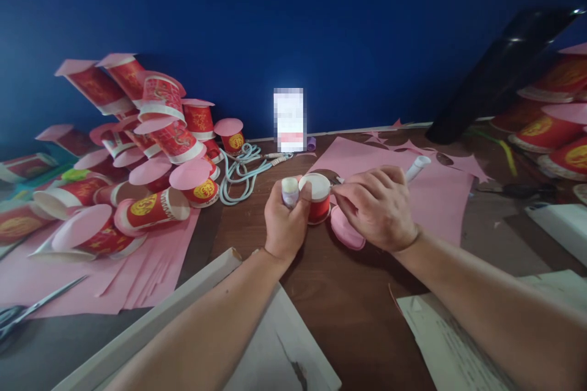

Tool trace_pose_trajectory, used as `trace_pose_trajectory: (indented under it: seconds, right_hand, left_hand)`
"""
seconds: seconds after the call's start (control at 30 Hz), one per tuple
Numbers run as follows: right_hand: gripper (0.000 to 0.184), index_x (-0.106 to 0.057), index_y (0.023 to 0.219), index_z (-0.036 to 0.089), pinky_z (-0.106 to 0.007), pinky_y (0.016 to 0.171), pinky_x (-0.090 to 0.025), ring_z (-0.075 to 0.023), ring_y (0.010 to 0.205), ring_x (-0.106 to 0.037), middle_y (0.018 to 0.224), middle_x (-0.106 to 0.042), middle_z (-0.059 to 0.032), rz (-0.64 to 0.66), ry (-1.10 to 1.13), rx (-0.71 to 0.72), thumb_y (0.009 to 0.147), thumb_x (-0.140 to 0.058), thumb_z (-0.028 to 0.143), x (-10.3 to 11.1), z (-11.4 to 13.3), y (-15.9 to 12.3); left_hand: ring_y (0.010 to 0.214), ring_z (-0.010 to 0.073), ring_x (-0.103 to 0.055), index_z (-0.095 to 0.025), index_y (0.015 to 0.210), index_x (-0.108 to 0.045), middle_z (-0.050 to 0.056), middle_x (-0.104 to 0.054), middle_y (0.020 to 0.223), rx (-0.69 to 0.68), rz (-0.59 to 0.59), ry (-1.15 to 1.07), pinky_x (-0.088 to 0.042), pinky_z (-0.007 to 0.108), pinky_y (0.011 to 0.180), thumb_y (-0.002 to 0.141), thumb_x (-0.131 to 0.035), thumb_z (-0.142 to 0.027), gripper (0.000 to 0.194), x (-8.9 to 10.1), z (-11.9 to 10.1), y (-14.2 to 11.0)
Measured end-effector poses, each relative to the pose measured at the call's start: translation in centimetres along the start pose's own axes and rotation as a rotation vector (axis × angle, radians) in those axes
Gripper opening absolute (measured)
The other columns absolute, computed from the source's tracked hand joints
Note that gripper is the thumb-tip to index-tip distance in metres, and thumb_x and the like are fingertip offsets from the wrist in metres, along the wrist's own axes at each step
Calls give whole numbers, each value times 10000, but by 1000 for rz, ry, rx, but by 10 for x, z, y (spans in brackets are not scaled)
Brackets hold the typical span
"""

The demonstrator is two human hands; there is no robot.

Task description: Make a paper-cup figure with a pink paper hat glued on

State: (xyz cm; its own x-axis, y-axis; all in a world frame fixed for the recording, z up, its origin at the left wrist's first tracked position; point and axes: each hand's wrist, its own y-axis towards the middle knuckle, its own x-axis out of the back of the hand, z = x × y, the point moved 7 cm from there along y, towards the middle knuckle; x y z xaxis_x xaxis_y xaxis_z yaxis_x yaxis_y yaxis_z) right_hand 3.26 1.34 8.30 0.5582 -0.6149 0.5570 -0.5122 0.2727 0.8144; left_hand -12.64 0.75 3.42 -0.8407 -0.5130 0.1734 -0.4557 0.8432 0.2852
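Note:
My left hand (284,223) is closed round a small glue stick (290,190) with its pale tip up. Right beside it a red paper cup (318,198) stands upside down on the brown table, its white base on top. My right hand (376,208) is closed, its fingertips pinched at the cup's right side; what they pinch is too small to make out. A pink paper disc (345,231) lies partly under my right hand. A white tube (417,168) pokes out behind that hand.
A heap of red cups capped with pink discs (156,153) fills the left. Pink paper sheets (435,195) lie behind my hands and at the left, scissors (27,311) at the front left, a pale blue cord (238,174) mid-table, more red cups (550,128) at the right, white papers (458,330) in front.

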Motion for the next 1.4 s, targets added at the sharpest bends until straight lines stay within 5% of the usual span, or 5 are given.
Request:
trace_pose_trajectory:
  seconds: [0.23,0.43,0.57,1.0,1.4]
  right_hand:
    - [74,-587,830,242,-363,765,-369,-155,709,-557,777,-680,24,9,-4,-14,826,-636,188,-1,-3,-1]
    - [62,-593,807,243,-363,779,-357,-157,713,-551,781,-683,21,19,-16,-30,837,-616,195,-1,-8,-2]
    - [97,-588,762,238,-358,781,-346,-153,708,-535,771,-676,21,24,-24,-41,833,-603,174,-1,-12,-1]
    - [80,-616,805,243,-346,796,-339,-137,717,-548,769,-690,38,10,-49,36,834,-616,168,4,-6,0]
    - [73,-645,809,268,-378,787,-351,-163,755,-567,782,-683,26,90,95,-43,846,-614,214,1,-9,-2]
  left_hand:
    - [690,118,-557,-183,885,-573,-12,-600,766,-28,-1,99,-452,245,673,760,-667,-494,349,2,-1,0]
    - [822,170,-628,-180,1169,-576,54,-668,971,7,132,52,-493,292,753,672,-745,-510,620,-6,-1,0]
    - [910,199,-645,-209,1217,-589,73,-678,1060,-30,226,79,-499,328,827,675,-753,-487,631,-12,0,-2]
    - [926,196,-626,-225,1083,-616,46,-664,1008,-172,91,265,-482,349,850,661,-760,-507,528,-6,-10,-4]
    - [928,203,-609,-222,1010,-597,42,-632,970,-228,35,321,-478,352,834,645,-780,-483,485,-4,-13,-5]
